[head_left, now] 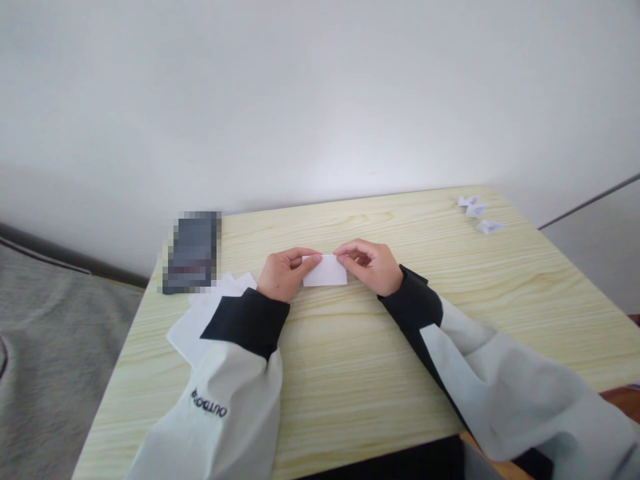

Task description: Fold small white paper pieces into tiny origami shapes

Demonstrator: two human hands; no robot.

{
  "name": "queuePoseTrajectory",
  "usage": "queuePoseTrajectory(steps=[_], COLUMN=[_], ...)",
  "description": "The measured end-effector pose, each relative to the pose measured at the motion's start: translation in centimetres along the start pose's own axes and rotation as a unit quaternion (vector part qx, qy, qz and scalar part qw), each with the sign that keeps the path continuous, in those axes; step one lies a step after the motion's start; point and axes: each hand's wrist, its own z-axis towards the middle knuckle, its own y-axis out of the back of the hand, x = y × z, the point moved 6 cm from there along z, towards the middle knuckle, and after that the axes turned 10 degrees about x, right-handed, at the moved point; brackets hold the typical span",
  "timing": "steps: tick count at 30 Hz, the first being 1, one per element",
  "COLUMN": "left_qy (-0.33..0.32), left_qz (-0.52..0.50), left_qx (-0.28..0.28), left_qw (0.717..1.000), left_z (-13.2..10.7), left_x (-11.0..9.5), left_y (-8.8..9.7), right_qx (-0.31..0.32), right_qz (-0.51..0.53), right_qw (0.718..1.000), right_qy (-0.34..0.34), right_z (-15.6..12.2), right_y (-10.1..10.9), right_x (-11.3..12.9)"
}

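Observation:
A small white folded piece of paper (325,272) is held between my two hands, just above or on the wooden table (350,373); I cannot tell which. My left hand (284,273) pinches its upper left corner between thumb and forefinger. At the upper right corner, my right hand (369,263) grips the same paper, thumb towards me and fingers behind. The paper's long side runs left to right, and its lower edge hangs free of the fingers.
White paper sheets (186,333) lie fanned out, partly under my left sleeve. Behind them is a dark, pixelated flat object (193,250). Three small folded white paper pieces (490,227) sit at the far right. A white wall (320,100) borders the table's back; grey fabric (60,360) lies left.

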Motion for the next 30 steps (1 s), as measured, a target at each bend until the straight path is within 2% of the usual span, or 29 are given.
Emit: queuePoseTrajectory(steps=[9,19,25,30], left_qy=[-0.003,-0.085,-0.083,-0.051], left_qz=[0.021,0.147,0.17,0.128], left_qx=[-0.005,0.005,0.005,-0.008], left_qw=[1.0,0.985,0.982,0.99], left_z=[-0.1,-0.5,-0.8,-0.9], left_x=[0.3,-0.5,-0.6,-0.4], left_y=[-0.5,-1.1,-1.2,-0.9], right_qx=[0.021,0.054,0.069,0.092], right_qz=[-0.047,-0.106,-0.104,-0.077], right_qw=[0.998,0.989,0.987,0.99], right_qy=[0.034,0.088,0.098,0.079], right_z=[0.0,-0.1,0.0,0.1], right_y=[-0.2,-0.9,-1.0,-0.2], right_x=[1.0,1.6,1.7,1.0])
